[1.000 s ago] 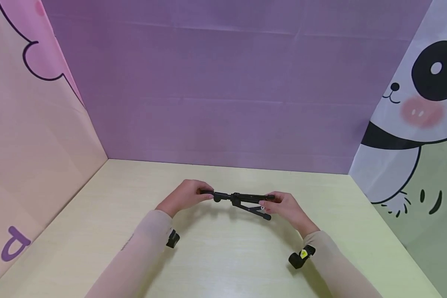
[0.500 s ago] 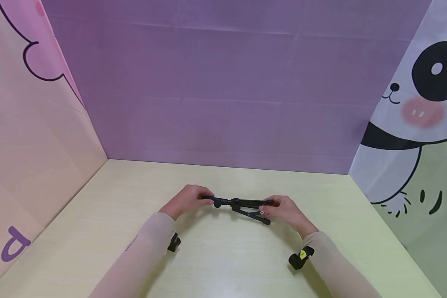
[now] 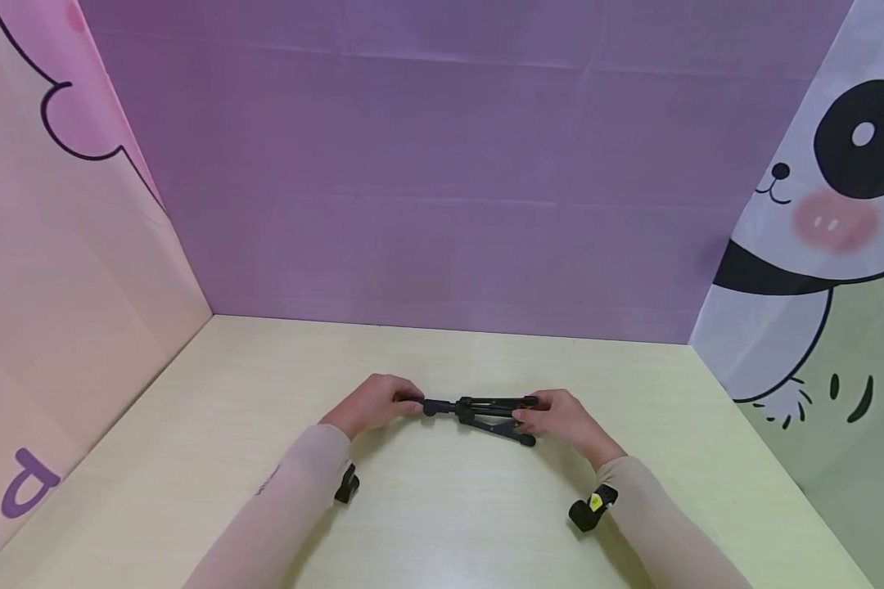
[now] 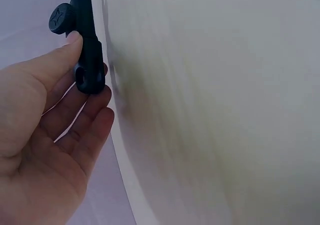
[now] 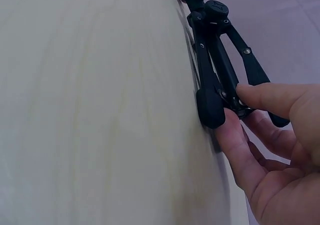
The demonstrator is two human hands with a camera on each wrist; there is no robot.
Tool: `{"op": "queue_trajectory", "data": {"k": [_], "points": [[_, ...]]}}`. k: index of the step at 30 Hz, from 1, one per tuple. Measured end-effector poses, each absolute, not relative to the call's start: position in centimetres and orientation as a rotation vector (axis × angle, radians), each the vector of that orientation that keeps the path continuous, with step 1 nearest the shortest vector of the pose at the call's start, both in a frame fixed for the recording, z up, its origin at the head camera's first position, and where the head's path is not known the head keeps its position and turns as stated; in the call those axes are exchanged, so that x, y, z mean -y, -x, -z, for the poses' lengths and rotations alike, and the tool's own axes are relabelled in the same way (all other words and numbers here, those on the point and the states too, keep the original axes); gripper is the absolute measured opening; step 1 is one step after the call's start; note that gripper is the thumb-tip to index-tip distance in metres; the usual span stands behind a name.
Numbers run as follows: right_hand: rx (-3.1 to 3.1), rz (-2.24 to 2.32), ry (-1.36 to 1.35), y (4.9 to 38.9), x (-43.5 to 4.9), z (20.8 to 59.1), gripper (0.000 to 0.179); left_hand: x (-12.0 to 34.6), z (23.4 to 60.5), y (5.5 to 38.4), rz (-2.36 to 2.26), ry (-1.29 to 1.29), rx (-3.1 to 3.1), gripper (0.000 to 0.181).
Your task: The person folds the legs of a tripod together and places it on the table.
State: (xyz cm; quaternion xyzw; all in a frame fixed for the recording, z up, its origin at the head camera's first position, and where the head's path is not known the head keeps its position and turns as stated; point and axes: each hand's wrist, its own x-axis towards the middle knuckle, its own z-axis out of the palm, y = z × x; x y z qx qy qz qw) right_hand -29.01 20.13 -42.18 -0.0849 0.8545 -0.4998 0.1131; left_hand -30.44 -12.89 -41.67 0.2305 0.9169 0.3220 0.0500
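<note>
A small black tripod point(image 3: 479, 411) is held lengthwise between both hands, low over the tabletop, its legs partly spread toward the right. My left hand point(image 3: 380, 402) pinches its head end between thumb and fingers; the left wrist view shows the thumb on the black tube point(image 4: 90, 50) beside a round knob point(image 4: 62, 18). With thumb and fingers, my right hand point(image 3: 563, 419) grips the leg end. In the right wrist view the thumb presses near the centre column point(image 5: 225, 65), and one leg with a thick foot point(image 5: 210, 108) hangs on the table side.
The pale wooden table point(image 3: 442, 523) runs back to a purple wall panel point(image 3: 442, 180). A pinkish panel point(image 3: 81, 270) stands on the left and a panda-printed panel point(image 3: 803, 245) on the right. Black wrist cameras point(image 3: 588, 514) sit at both sleeves.
Both hands have lowered the tripod a little toward the table and nearer to me. It is turned slightly, so more of its legs shows. Both hands keep their hold.
</note>
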Motion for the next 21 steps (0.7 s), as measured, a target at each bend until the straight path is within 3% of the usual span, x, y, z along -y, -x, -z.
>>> {"op": "queue_trajectory", "data": {"k": [10,21], "points": [[-2.516,1.451,0.231,29.0,-20.0,42.0,0.027,12.9,41.9,30.8,-0.995,-0.655,-2.786,0.018],[-2.557,1.388,0.307,28.8,-20.7,41.3,0.026,13.4,40.9,30.4,-1.049,-0.528,-2.729,0.030]]}}
